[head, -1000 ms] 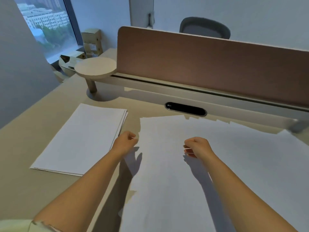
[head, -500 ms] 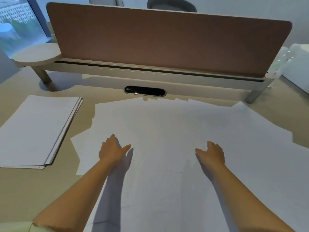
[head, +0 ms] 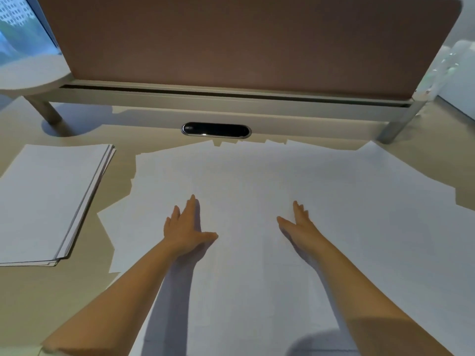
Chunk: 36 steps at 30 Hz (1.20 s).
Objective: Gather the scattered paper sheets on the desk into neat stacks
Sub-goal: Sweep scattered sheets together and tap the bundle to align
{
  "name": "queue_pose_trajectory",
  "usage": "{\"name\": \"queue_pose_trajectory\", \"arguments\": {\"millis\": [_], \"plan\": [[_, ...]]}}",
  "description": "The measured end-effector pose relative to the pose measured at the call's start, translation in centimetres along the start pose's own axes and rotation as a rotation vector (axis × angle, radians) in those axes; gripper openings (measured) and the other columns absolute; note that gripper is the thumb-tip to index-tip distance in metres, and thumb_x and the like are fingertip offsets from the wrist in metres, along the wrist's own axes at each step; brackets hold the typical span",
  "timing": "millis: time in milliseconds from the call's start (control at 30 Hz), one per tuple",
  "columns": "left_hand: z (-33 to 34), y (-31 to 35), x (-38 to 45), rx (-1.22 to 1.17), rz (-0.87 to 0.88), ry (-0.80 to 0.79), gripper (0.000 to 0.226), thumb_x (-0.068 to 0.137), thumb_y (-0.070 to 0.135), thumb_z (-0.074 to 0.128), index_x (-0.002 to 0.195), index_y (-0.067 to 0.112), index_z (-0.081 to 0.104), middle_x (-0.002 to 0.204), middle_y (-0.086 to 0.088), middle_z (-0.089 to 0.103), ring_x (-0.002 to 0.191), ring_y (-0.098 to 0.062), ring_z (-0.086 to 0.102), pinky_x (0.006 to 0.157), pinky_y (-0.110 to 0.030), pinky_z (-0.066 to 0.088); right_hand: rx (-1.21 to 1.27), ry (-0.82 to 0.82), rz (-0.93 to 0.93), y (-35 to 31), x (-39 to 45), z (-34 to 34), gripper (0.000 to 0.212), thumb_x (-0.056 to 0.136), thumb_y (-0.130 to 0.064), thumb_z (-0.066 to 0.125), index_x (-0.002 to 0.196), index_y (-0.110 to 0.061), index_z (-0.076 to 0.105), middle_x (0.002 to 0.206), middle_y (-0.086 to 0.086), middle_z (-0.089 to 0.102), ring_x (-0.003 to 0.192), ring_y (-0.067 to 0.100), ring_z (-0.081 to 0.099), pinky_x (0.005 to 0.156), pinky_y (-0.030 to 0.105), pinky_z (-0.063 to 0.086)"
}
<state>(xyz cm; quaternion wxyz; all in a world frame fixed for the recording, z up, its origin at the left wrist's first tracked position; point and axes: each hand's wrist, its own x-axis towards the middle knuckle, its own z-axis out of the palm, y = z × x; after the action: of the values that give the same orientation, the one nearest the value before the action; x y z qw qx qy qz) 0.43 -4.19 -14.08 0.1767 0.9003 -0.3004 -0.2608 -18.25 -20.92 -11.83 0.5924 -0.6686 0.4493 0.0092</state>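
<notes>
Head view: scattered paper sheets [head: 321, 191] are seen spread in overlapping layers across the middle and right of the surface [head: 33, 299], reaching its near edge. Left hand [head: 183, 227] is laid flat on the sheets, fingers straight and together, thumb splayed; nothing is gripped. Right hand [head: 299, 224] is set edge-on against the sheets, fingers straight, nothing gripped. A sheet-covered gap separates both hands. A squared stack [head: 48, 201] is noted toward the left edge, well apart from the left hand.
</notes>
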Motion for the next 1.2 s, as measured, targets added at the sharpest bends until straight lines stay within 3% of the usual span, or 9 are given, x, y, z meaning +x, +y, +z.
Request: {"name": "queue_pose_trajectory", "arguments": {"millis": [100,233,400,600,700,767,900,1067,1200], "plan": [[-0.2,-0.2,0.4,-0.077,-0.005,0.025,0.096,0.079,0.051,0.062,0.149,0.024,0.001,0.158,-0.001,0.01,0.146,-0.029,0.006,0.117,-0.047,0.017,0.197,0.058,-0.022,-0.8,0.1,0.2,0.072,0.092,-0.033,0.051,0.149,-0.026,0.008,0.158,-0.006,0.001,0.146,0.016,0.011,0.119,0.04,0.015],[-0.8,-1.5,0.5,0.07,-0.218,0.121,0.094,0.079,0.071,0.04,0.149,0.024,-0.001,0.159,-0.006,0.002,0.145,-0.035,-0.003,0.117,-0.054,0.008,-0.467,0.373,0.151,-0.7,0.0,-1.3,0.077,0.091,-0.045,0.046,0.149,-0.016,0.004,0.158,0.009,-0.007,0.146,0.027,-0.006,0.118,0.044,0.002],[-1.6,-0.5,-0.4,0.152,-0.227,-0.033,0.09,0.086,0.064,0.037,0.147,0.021,-0.014,0.157,-0.01,-0.015,0.143,-0.038,-0.013,0.115,-0.053,-0.001,-0.532,0.234,0.255,0.0,-0.4,-0.5,0.093,0.089,-0.054,0.044,0.146,-0.011,-0.015,0.155,0.012,-0.02,0.144,0.027,-0.018,0.115,0.047,-0.008],[-1.6,1.1,-0.1,0.074,-0.139,-0.063,0.09,0.086,0.06,0.042,0.148,0.022,-0.012,0.159,-0.004,-0.007,0.146,-0.033,-0.005,0.116,-0.049,0.007,-0.283,0.131,0.048,-2.6,0.4,3.3,0.082,0.092,-0.044,0.046,0.148,-0.014,-0.005,0.158,0.004,-0.008,0.146,0.022,-0.001,0.12,0.041,0.005],[-1.6,0.3,-0.3,-0.063,-0.201,0.056,0.095,0.077,0.072,0.043,0.149,0.025,0.003,0.157,-0.007,0.011,0.143,-0.034,0.014,0.113,-0.053,0.019,-0.325,0.321,0.081,-2.9,-0.3,2.4,0.07,0.09,-0.04,0.049,0.146,-0.01,0.018,0.153,0.007,0.021,0.139,0.027,0.027,0.11,0.041,0.028],[-2.2,-0.6,-0.7,0.001,-0.291,0.116,0.093,0.077,0.073,0.043,0.147,0.021,0.011,0.154,-0.008,0.018,0.139,-0.033,0.021,0.11,-0.05,0.025,-0.486,0.422,0.177,-2.1,-0.8,1.2,0.067,0.088,-0.042,0.05,0.143,-0.011,0.025,0.15,0.009,0.025,0.138,0.028,0.026,0.108,0.043,0.029],[-3.1,-0.6,-1.6,0.037,-0.322,0.084,0.075,0.084,0.053,0.054,0.14,0.014,0.023,0.145,-0.009,0.026,0.133,-0.032,0.027,0.102,-0.045,0.031,-0.535,0.356,0.258,-1.1,-1.7,1.7,0.076,0.085,-0.047,0.052,0.144,-0.013,0.019,0.152,0.007,0.019,0.14,0.029,0.02,0.111,0.045,0.027],[-2.7,0.6,-1.9,-0.152,-0.288,0.011,0.081,0.083,0.049,0.058,0.143,0.01,0.021,0.146,-0.012,0.025,0.134,-0.036,0.026,0.107,-0.045,0.029,-0.485,0.298,0.198,-2.5,-2.0,4.1,0.077,0.087,-0.042,0.053,0.146,-0.014,0.012,0.149,0.007,0.02,0.137,0.03,0.022,0.108,0.043,0.027],[-3.5,0.2,-2.4,-0.429,-0.285,-0.003,0.08,0.085,0.035,0.062,0.144,0.006,0.016,0.149,-0.014,0.022,0.135,-0.035,0.03,0.106,-0.044,0.033,-0.056,0.269,0.161,-2.4,-1.7,4.8,0.083,0.085,-0.025,0.06,0.148,-0.011,0.008,0.152,0.011,0.02,0.138,0.029,0.027,0.113,0.042,0.028]]}}
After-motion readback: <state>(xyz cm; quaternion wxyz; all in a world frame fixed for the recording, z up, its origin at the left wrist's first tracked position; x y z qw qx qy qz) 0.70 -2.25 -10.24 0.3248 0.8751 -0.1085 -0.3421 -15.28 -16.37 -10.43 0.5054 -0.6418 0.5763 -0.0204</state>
